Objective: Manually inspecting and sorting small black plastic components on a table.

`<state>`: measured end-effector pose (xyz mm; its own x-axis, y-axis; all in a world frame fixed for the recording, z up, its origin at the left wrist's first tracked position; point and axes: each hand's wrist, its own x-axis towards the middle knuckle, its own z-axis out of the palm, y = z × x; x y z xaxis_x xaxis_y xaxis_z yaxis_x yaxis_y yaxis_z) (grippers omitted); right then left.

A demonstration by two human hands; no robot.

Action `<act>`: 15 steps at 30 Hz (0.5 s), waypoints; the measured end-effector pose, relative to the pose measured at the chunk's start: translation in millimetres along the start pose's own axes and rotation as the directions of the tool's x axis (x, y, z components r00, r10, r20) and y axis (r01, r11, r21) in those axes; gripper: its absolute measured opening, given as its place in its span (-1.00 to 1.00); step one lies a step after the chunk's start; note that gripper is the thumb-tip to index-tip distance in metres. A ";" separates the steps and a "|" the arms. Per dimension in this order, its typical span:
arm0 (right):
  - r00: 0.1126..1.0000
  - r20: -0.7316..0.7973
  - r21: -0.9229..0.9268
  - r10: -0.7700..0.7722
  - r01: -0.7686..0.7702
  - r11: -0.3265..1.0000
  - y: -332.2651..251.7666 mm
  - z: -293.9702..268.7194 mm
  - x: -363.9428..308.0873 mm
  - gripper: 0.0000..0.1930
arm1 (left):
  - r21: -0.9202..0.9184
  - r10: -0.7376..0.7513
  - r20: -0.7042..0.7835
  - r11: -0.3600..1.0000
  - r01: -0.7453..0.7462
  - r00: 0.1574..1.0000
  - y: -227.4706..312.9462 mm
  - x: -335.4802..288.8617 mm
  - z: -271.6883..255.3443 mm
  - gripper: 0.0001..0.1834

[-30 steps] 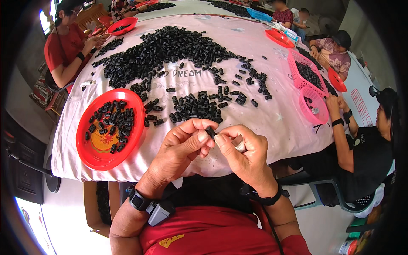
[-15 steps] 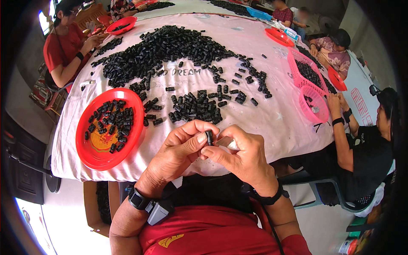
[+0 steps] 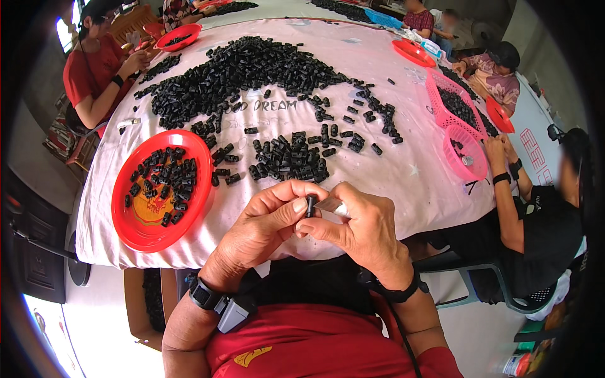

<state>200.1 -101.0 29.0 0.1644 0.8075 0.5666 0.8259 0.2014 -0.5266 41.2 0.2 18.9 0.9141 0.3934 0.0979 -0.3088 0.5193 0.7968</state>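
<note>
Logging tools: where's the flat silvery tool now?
In the head view, the tool is near centre, in the right hand, beside the black piece in the left hand.

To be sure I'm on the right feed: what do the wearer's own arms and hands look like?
The left hand and right hand are ungloved, the forearms bare. The left wrist wears a black strap with a grey box beside it; the right, a black band. A red sleeve shows near the right elbow; a thin dark cord runs beside that forearm.
</note>
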 end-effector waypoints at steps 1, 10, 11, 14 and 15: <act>1.000 0.004 -0.040 -0.005 0.005 0.999 0.6 -0.1 -0.3 -0.47 | 0.011 -0.006 -0.020 1.000 0.006 1.000 0.1 0.3 1.6 -0.70; 1.000 0.019 -0.033 -0.014 0.015 0.999 2.7 0.7 -0.7 -0.48 | 0.034 -0.009 -0.036 0.999 0.010 0.999 -3.4 1.5 -1.2 -0.71; 1.000 0.020 -0.033 -0.014 0.014 0.999 3.3 1.4 -1.0 -0.48 | 0.037 -0.009 -0.039 0.999 0.010 0.999 -4.2 1.7 -2.0 -0.71; 0.999 0.028 -0.031 -0.034 0.035 0.999 2.7 2.5 -1.1 -0.48 | 0.003 -0.004 -0.059 1.000 0.004 0.998 -2.6 1.6 0.8 -0.71; 0.999 0.031 -0.008 -0.022 0.022 1.000 0.9 1.3 -0.7 -0.51 | 0.003 -0.003 -0.060 1.000 0.003 0.998 -2.0 1.5 1.2 -0.71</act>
<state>200.0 -100.7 27.3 0.1298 0.8196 0.5580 0.8338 0.2143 -0.5088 43.5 -1.1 18.1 0.8975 0.4371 0.0595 -0.3053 0.5180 0.7990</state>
